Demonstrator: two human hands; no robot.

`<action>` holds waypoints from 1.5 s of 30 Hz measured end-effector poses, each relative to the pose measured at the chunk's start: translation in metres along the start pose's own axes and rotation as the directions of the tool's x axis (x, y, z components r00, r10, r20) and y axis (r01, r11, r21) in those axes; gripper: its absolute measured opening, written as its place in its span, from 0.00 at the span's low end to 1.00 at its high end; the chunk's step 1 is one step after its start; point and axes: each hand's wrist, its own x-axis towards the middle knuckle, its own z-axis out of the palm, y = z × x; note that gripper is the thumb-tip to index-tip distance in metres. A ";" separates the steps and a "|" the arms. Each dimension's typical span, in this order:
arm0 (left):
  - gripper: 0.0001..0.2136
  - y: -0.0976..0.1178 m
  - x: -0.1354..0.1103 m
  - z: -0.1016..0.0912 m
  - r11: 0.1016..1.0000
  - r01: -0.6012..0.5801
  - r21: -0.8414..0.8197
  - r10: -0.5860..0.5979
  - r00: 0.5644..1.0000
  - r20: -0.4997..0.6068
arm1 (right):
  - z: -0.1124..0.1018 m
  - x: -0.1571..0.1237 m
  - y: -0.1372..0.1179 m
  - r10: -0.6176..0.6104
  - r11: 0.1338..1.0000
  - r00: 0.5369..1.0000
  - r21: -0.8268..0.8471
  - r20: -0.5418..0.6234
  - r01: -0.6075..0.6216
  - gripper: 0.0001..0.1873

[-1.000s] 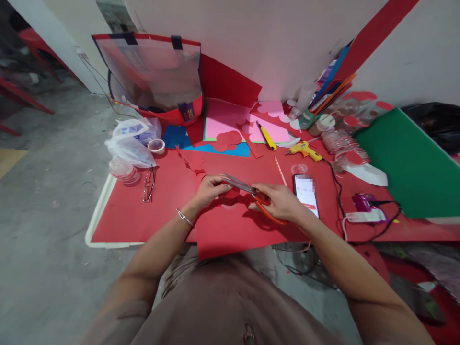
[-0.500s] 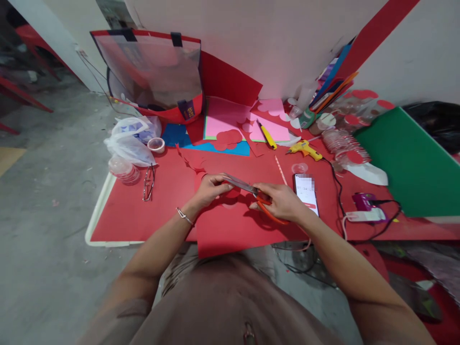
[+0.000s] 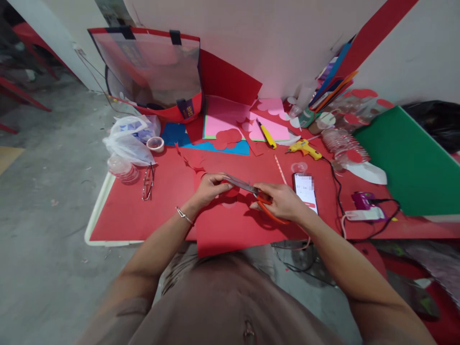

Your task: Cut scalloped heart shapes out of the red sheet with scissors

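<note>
My right hand point(image 3: 283, 201) is closed round the orange handles of a pair of scissors point(image 3: 240, 183), whose metal blades point left. At the blade tips, my left hand point(image 3: 211, 189) pinches a small red paper piece point(image 3: 233, 191) between thumb and fingers. The blades lie against this piece; its full outline is partly hidden by the hand and scissors. Below both hands a red paper sheet point(image 3: 230, 235) overhangs the table's front edge. Jagged red paper scraps point(image 3: 190, 163) lie just beyond my left hand.
A phone point(image 3: 305, 194) lies right of my right hand. Behind are a yellow glue gun point(image 3: 305, 149), a yellow utility knife point(image 3: 266, 134) and pink paper point(image 3: 226, 117). Eyeglasses point(image 3: 148, 183) and a plastic bag point(image 3: 131, 139) are at left; a green board point(image 3: 402, 167) stands right.
Both hands and the scissors keep nearly the same position. The view has shifted very slightly.
</note>
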 end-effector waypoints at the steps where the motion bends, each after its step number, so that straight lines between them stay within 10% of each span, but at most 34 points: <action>1: 0.09 0.000 0.000 0.000 1.000 0.000 0.000 0.000 1.000 0.002 | 0.001 0.000 0.000 -0.002 1.000 1.000 -0.002 -0.002 0.002 0.29; 35: 0.12 0.006 -0.002 0.002 0.997 0.071 0.011 -0.071 0.997 -0.016 | -0.004 -0.003 0.005 -0.013 0.999 1.000 0.030 -0.011 0.013 0.27; 45: 0.22 -0.003 0.003 0.004 0.997 0.031 0.071 -0.021 0.991 -0.132 | 0.037 0.041 0.007 0.299 0.813 0.920 0.572 -0.252 -0.108 0.35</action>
